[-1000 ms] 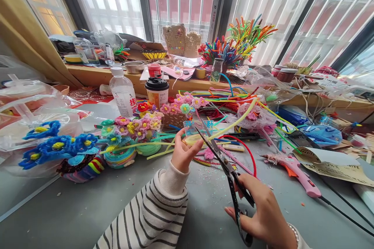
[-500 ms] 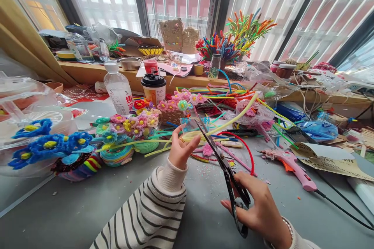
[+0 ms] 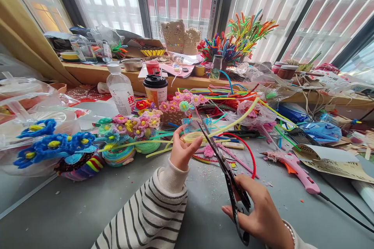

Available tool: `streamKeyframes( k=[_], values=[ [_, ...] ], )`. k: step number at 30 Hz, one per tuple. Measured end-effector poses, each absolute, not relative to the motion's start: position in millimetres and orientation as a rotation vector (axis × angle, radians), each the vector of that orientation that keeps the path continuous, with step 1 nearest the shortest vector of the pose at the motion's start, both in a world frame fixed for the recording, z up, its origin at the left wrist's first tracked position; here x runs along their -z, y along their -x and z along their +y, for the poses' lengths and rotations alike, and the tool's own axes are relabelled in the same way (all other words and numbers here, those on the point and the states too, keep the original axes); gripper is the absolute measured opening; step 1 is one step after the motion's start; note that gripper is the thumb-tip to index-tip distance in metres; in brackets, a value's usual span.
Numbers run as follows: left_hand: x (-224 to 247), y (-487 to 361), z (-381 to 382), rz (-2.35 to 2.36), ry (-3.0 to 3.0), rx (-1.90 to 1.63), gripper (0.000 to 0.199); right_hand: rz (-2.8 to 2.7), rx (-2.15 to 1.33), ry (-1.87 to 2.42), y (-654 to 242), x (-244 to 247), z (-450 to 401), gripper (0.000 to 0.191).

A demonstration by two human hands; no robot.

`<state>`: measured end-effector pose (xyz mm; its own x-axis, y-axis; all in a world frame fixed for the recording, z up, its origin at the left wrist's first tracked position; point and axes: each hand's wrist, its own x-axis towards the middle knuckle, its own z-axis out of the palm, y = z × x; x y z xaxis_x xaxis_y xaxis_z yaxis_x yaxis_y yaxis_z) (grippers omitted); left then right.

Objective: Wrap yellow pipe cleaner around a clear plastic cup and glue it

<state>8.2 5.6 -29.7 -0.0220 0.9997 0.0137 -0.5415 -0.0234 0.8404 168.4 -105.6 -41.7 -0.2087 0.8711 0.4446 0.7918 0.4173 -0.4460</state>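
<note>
My left hand (image 3: 184, 148), in a striped sleeve, pinches pale yellow pipe cleaners (image 3: 233, 121) above the middle of the table; their ends reach left and up to the right. Black scissors (image 3: 223, 163) are in my right hand (image 3: 260, 208), fingers around the handles. The blades are a little apart and point up and away, just right of my left fingers, close to the yellow strands. Whether the blades touch the strands I cannot tell. Behind the blades lie a red pipe cleaner (image 3: 253, 151) and a pink flower (image 3: 208, 151).
Blue flowers (image 3: 54, 144) and pastel flowers (image 3: 146, 120) stand left. A water bottle (image 3: 120, 91) and lidded cup (image 3: 155, 89) are behind. On the right, a pink glue gun (image 3: 296, 167) with a black cord lies near printed paper (image 3: 333, 163). Windowsill (image 3: 102, 76) clutter lines the back.
The view has shifted slightly, so the scene sits a little further right. Both hands keep nearly the same pose, with the scissors still slightly apart.
</note>
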Motion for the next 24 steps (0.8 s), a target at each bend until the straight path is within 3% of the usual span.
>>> streamKeyframes(
  k=[14,24],
  values=[
    [25.8,-8.8,3.5,0.786,-0.778,-1.451,0.075,-1.97,-0.484,1.502,-165.4,52.6,-104.0,0.024],
    [28.7,-9.1,5.4,0.802,-0.777,-1.461,0.074,-1.977,-0.489,1.477,-164.0,55.2,-103.1,0.021]
  ],
)
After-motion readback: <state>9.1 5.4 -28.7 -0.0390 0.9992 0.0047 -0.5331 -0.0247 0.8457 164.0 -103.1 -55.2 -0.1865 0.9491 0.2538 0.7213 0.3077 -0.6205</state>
